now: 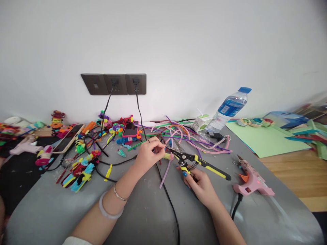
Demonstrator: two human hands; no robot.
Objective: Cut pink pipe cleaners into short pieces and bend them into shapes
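My right hand (198, 183) is closed round the lower handle of black-and-yellow wire-stripping pliers (195, 160). Their handles are spread, with a coiled spring between them, and the jaws point left. Just left of the jaw tip, the thumb and forefinger of my left hand (150, 151) are pinched together. Whatever they hold is too small to make out. Behind both hands lies a tangle of fuzzy pipe cleaners (187, 137) in pink, purple, green and orange. A pale pink strip (165, 175) hangs out of it toward me, between my hands.
A pink glue gun (254, 182) rests at right. Behind stand a tilted-looking water bottle (228, 109) and a small drink carton (201, 122). Phones (68, 139) and colourful pipe-cleaner figures (81, 172) crowd the left. A black cable (167, 197) crosses the grey table. Green paper (265, 137) lies at right.
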